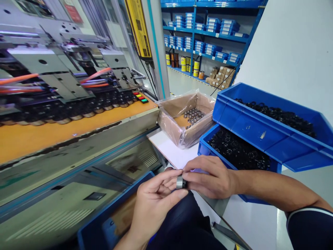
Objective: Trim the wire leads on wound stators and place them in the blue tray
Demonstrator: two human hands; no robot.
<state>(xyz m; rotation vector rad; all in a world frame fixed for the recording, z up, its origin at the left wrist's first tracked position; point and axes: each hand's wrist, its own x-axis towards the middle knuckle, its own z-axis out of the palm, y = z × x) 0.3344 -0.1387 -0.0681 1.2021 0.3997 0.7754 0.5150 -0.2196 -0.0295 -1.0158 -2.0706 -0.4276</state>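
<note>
My left hand (153,199) and my right hand (210,177) meet in front of me, low in the view. Both pinch a small metal ring (180,182) between their fingertips. The ring is silvery with a dark inner part. Just behind my right hand stands a blue bin (205,147) full of black ring-shaped parts (236,151). A second blue bin (241,123) with more black parts rests tilted above it.
A cardboard box lined with plastic (169,119) holds several small metal rings (194,116). To the left runs a machine with an orange deck (52,133), a row of dark fixtures and coloured buttons (140,97). Another blue bin (104,222) sits below. Blue shelving (208,34) stands behind.
</note>
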